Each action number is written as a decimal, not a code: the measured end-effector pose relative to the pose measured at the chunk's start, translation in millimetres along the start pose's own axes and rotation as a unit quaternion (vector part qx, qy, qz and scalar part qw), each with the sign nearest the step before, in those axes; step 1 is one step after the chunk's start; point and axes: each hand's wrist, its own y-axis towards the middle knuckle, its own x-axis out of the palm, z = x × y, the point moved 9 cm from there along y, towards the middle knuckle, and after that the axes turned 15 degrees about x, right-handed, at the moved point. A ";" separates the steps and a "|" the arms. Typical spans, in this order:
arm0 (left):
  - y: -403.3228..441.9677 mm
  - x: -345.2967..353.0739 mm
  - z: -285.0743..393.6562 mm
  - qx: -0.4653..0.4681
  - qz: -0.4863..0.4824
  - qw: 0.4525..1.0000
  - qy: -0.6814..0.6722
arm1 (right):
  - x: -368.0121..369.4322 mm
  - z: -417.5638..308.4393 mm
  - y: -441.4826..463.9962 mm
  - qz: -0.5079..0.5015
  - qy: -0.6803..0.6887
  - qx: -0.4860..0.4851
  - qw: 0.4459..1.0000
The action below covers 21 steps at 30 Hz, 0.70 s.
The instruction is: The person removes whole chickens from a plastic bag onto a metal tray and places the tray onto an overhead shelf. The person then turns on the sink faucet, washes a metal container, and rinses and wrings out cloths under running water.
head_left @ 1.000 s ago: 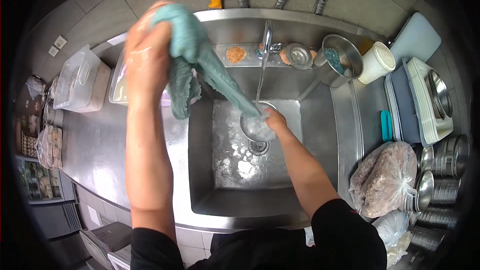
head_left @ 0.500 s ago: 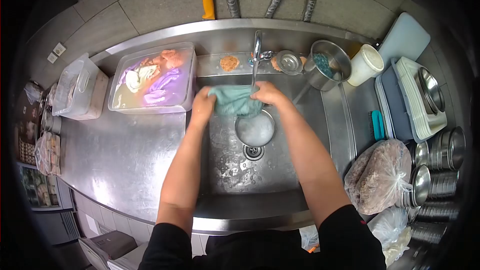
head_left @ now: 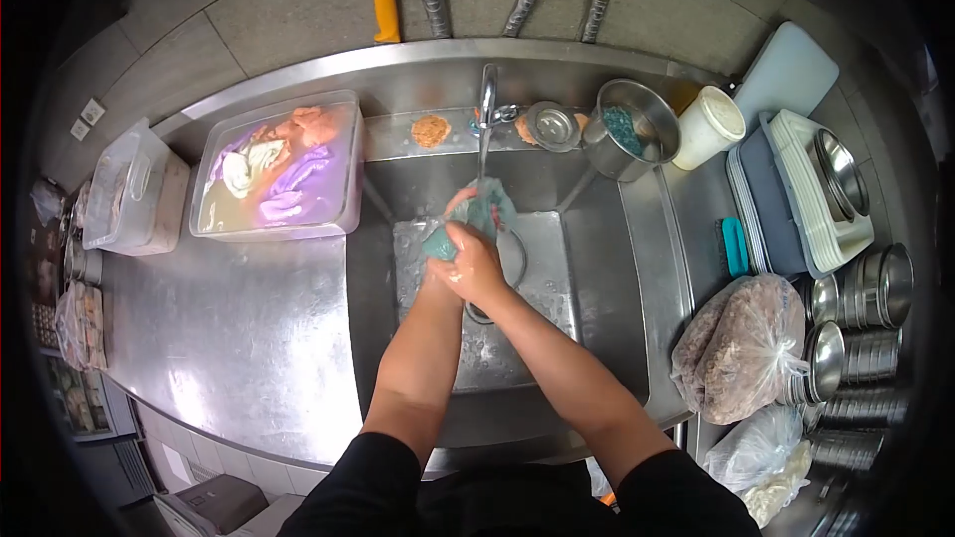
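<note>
A wet green cloth [head_left: 501, 201] is bunched between my two hands under the running tap [head_left: 487, 99]. My right hand [head_left: 473, 264] is closed over the near part of it. Behind it and partly hidden, my left hand [head_left: 461, 201] grips the cloth too, its fingers curled at the far side. Loose folds hang out to the right and left of the hands. Below them a round metal bowl [head_left: 519, 257] stands in the steel sink [head_left: 552, 338], mostly covered by my hands and forearms.
Left of the sink, a clear plastic tub [head_left: 350, 179] holds purple, white and orange cloths in cloudy water. Along the back ledge are an orange scrubbing pad [head_left: 431, 130], a metal lid [head_left: 551, 125] and a steel pot [head_left: 667, 124]. Trays [head_left: 796, 199] and bagged food [head_left: 751, 348] stand right.
The green cloth was stretched wide between my separated hands; now it is gathered into a bunch. My hands have come together under the water, and the view has shifted slightly.
</note>
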 end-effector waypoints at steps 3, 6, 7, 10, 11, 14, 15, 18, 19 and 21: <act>7.8 -70.2 -26.4 -0.004 0.039 0.994 -0.098 | -18.3 12.3 25.4 0.150 -0.078 0.006 0.986; 0.2 -28.5 -1.3 0.007 0.153 0.988 -0.019 | -44.1 29.8 70.7 0.188 -0.105 0.094 0.972; -6.8 -17.8 2.1 -0.011 0.185 0.982 0.037 | -44.2 33.4 79.6 0.184 -0.105 0.096 0.973; 2.2 -80.3 -10.3 -0.046 0.194 0.966 0.165 | -32.9 34.1 82.7 0.161 -0.163 0.121 0.966; 5.1 -86.3 -10.0 -0.025 0.195 0.977 0.080 | -20.1 27.3 67.0 0.134 -0.149 0.115 0.973; 13.1 -151.3 -56.4 -0.001 0.062 0.987 -0.146 | 3.6 21.6 39.1 0.126 -0.125 0.060 0.982; -2.3 -120.4 -34.5 -0.008 0.138 0.990 0.024 | -0.6 24.1 47.2 0.124 -0.165 0.065 0.976; -15.3 -100.4 -13.0 -0.067 0.185 0.966 0.168 | -18.7 42.5 79.8 0.144 -0.226 0.067 0.961; -30.8 -55.3 3.5 -0.162 0.181 0.950 0.198 | -29.3 64.0 87.3 0.154 -0.157 0.140 0.965; -48.5 -38.5 9.0 -0.280 0.183 0.916 0.224 | -34.7 90.8 94.9 0.107 0.008 0.202 0.973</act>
